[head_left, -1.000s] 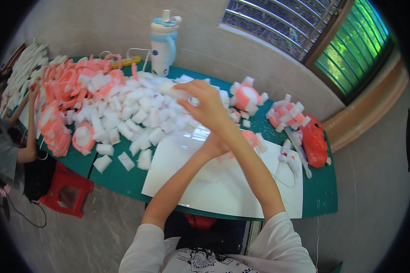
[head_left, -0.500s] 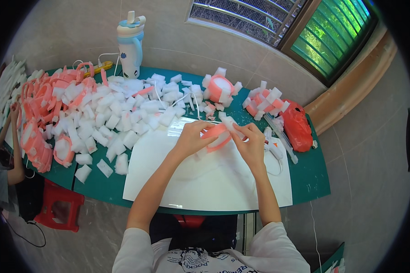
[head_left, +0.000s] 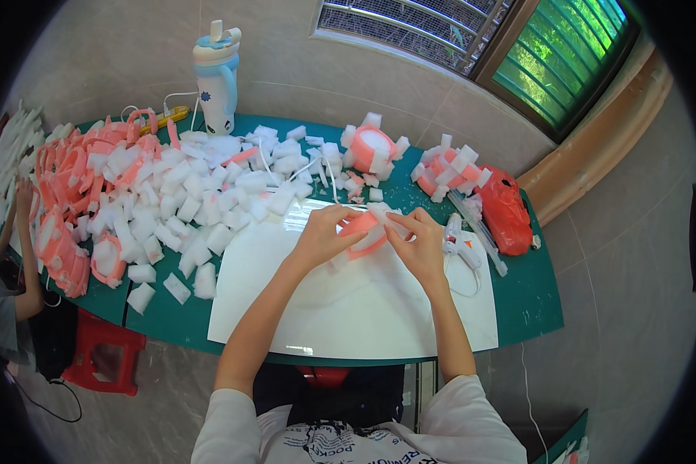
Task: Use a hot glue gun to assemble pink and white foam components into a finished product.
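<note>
Over the white board, my left hand is closed on a pink foam ring, its fingers at the ring's left side. My right hand pinches a white foam block at the ring's upper right edge. Block and ring appear to touch, though my fingertips partly hide the contact. To the right of my right hand lies a white glue gun with its cord looped on the board.
White foam blocks are heaped at left, beside pink foam rings. Block-studded rings, a red plastic bag and clear sticks lie beyond the white board. A bottle stands behind. Another person's arm shows far left.
My right hand has brought the white foam block slightly lower, closer against the pink ring. My left hand keeps its hold on the ring. The view has shifted a little.
</note>
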Available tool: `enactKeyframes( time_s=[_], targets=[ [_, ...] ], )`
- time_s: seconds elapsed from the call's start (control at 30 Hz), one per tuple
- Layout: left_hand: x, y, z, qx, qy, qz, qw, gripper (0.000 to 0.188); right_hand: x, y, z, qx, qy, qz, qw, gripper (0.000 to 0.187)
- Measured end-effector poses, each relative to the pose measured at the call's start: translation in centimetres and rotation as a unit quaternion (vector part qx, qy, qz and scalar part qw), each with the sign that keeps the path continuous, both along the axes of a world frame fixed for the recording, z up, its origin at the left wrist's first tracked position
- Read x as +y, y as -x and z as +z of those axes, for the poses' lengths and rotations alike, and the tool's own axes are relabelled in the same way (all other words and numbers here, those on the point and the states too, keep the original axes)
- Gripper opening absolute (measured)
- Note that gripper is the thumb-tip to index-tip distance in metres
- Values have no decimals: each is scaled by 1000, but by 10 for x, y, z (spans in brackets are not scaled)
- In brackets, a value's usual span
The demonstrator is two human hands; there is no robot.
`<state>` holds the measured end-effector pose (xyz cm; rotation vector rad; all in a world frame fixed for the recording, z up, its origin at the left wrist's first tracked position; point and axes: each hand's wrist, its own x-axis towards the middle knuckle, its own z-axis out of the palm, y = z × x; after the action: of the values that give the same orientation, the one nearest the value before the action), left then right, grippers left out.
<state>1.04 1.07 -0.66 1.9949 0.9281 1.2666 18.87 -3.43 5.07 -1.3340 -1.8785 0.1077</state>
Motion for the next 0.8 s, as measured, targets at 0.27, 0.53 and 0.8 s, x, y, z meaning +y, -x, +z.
enactKeyframes(
  time_s=[0.27,0.53,0.8],
  targets=[
    [2,0,-2,-5,-6,-2,1000,33,1,-3,2,-34,29,20,999,26],
    [-1,0,4,-2,4,-5,1000,32,5,-6,12,-35,122,38,991,29],
    [-1,-3,3,9,8,-6,1000,30,12,-7,7,-52,101,35,993,27]
  ],
)
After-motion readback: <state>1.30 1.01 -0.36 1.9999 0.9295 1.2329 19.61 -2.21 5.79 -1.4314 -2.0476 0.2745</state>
